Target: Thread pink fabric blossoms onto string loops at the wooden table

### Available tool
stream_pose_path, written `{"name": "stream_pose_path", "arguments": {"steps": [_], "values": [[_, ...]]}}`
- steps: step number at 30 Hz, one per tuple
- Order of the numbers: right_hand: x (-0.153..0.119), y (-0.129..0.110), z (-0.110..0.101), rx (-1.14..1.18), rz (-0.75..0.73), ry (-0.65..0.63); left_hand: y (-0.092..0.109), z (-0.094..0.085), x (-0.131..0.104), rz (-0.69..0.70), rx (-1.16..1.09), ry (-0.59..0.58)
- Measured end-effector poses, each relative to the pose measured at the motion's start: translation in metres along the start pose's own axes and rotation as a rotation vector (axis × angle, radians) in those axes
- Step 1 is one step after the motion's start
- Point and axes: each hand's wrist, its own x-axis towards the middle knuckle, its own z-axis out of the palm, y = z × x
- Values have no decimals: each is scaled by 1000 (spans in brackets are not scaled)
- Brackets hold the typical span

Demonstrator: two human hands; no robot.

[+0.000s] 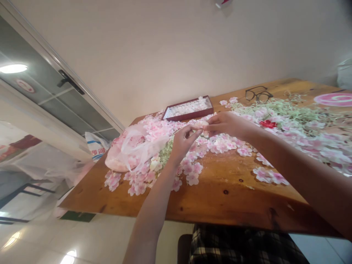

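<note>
Above the flower-strewn table my left hand [184,141] and my right hand [224,124] meet, fingertips nearly touching. Both are closed in a pinch on a small pale artificial flower [204,129], partly hidden by the fingers. Pink and white artificial flowers [220,143] lie beneath and around the hands. Beside my left wrist are green stems [166,151] and a clear plastic bag [123,150] of pink flowers. Just behind the hands stands a dark red tray [187,116] with rows of small white pieces in it.
Green stems [286,110] and many loose flowers cover the right side of the wooden table [209,198]. A red flower [268,124] lies among them. Eyeglasses [258,95] rest near the wall. A pink round sign [334,99] is at far right, a white sack [96,146] beyond the left edge.
</note>
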Motion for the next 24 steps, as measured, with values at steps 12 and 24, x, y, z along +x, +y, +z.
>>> {"name": "stream_pose_path", "arguments": {"steps": [12, 24], "values": [[10, 18, -21, -44, 73, 41, -15, -5, 8, -58, -135, -8], [15, 29, 9, -429, -246, 90, -7, 4, 2, 19, 33, -48]]}}
